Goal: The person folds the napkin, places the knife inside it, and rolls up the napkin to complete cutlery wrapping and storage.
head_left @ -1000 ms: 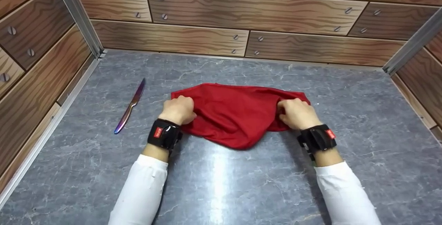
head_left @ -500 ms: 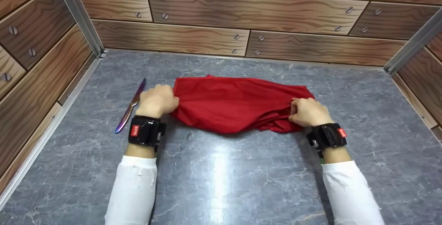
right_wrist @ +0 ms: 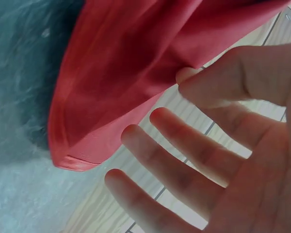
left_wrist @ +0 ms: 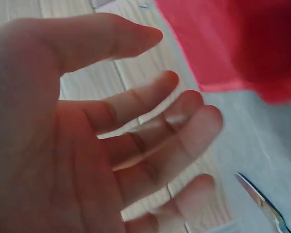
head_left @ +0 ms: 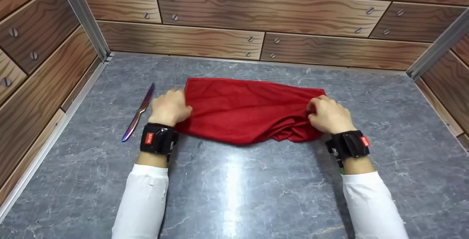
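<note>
A red cloth (head_left: 234, 107) lies spread sideways on the grey marbled table, with bunched folds near its right end. My left hand (head_left: 169, 107) is at the cloth's left edge. In the left wrist view its thumb (left_wrist: 111, 36) stands apart from loosely bent fingers, with nothing between them and the cloth (left_wrist: 223, 43) beyond. At the other end, my right hand (head_left: 329, 115) pinches the cloth (right_wrist: 126, 73) between thumb and index finger; the other fingers are spread. To the left of my left hand lies a table knife (head_left: 138, 113) with a rainbow-metal sheen.
Wood-patterned panels (head_left: 234, 41) wall the table (head_left: 285, 195) at the back and both sides. Metal corner posts (head_left: 84, 19) stand where the walls meet. The knife is close to my left hand.
My left hand moved leftward and the right slightly rightward, stretching the cloth wider. The cloth's front fold drew back, its left part flattened, and my left hand has let go. The knife stayed put.
</note>
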